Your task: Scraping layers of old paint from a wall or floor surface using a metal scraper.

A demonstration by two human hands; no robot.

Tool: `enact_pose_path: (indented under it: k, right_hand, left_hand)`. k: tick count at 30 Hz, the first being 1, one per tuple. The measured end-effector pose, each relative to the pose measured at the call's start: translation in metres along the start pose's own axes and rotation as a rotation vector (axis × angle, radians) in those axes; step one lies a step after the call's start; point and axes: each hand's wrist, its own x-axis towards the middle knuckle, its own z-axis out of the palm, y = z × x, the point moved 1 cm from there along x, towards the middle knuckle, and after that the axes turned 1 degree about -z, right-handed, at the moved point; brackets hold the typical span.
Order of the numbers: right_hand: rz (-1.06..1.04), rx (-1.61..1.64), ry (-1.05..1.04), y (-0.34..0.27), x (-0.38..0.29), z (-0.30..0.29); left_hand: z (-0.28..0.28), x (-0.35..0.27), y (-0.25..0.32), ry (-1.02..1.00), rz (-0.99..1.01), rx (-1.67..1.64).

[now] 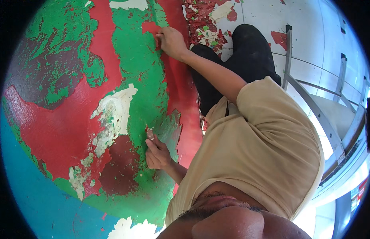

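My left hand [157,154] grips a small, short tool [150,134] that looks like a scraper, with a paint-smeared end against the green part of a peeling painted surface [143,98]. My right hand [172,41] is farther up the view, its fingers curled at the edge of a red patch [150,27] where green paint has come away. Whether those fingers pinch a loose flap of paint cannot be told. Around the hands the surface shows green, red, cream and dark maroon layers with ragged edges. A long red band [189,143] runs between this surface and my body.
Paint flakes [204,30] in red, cream and green lie on pale floor tiles [256,12] beside my knees. A larger red flake [279,39] lies near a metal frame [316,110], like a ladder, at my right. Blue paint [23,179] borders the surface at lower left.
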Motion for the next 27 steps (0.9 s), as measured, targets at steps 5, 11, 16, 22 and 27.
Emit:
enact_pose_path:
  k: [5,11,16,22,27]
  right_hand:
    - [0.143,-0.103,-0.126,0.002,-0.023,-0.015]
    - [0.503,0.127,-0.500,-0.021,0.001,-0.031]
    - [0.352,0.059,-0.370,-0.015,-0.007,-0.003]
    - [0.100,0.054,-0.335,-0.006,-0.011,-0.002]
    - [0.048,-0.058,-0.326,-0.006,-0.019,-0.019]
  left_hand:
    - [-0.004,0.003,0.001,-0.012,-0.003,0.001]
    - [-0.004,0.003,0.002,-0.007,-0.001,0.036]
    - [-0.003,0.003,0.002,-0.020,-0.011,0.036]
    - [-0.009,0.009,0.003,-0.042,-0.016,0.062]
    - [-0.003,0.004,0.003,-0.052,-0.007,0.033]
